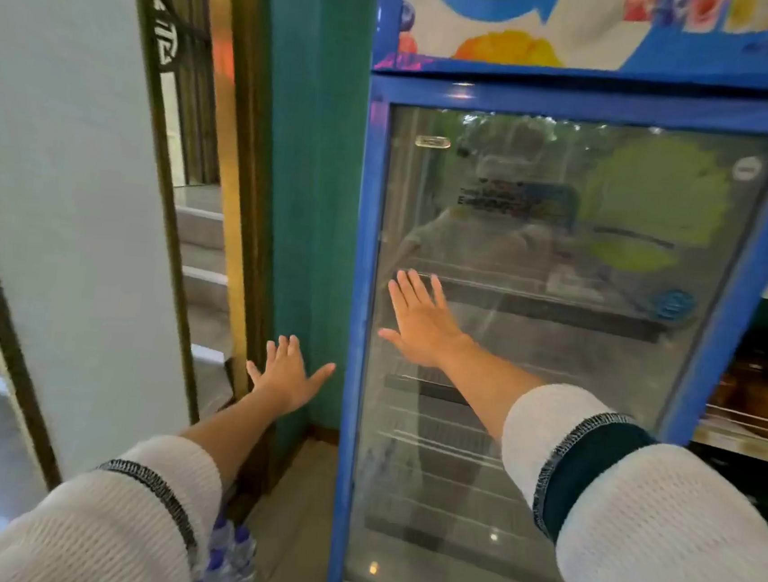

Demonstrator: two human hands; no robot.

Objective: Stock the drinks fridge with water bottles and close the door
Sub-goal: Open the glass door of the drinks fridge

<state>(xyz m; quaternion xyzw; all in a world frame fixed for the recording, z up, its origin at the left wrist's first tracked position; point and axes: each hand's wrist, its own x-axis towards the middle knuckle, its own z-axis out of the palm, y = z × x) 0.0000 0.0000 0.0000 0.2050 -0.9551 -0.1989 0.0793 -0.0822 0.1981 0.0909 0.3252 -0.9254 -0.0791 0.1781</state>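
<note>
Both grips wide | right hand [418, 324] flat on blue fridge's glass door [531, 352] | left hand [285, 372] spread

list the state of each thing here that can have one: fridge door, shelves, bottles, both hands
fridge door: shut, flush in its blue frame
fridge shelves: those seen through the glass look bare; no bottles visible
water bottles: pack on the floor left of the fridge, not stocked
right hand: open, fingers straight, palm flat on the door glass
left hand: open, fingers spread, holding nothing, in front of the green wall
</note>
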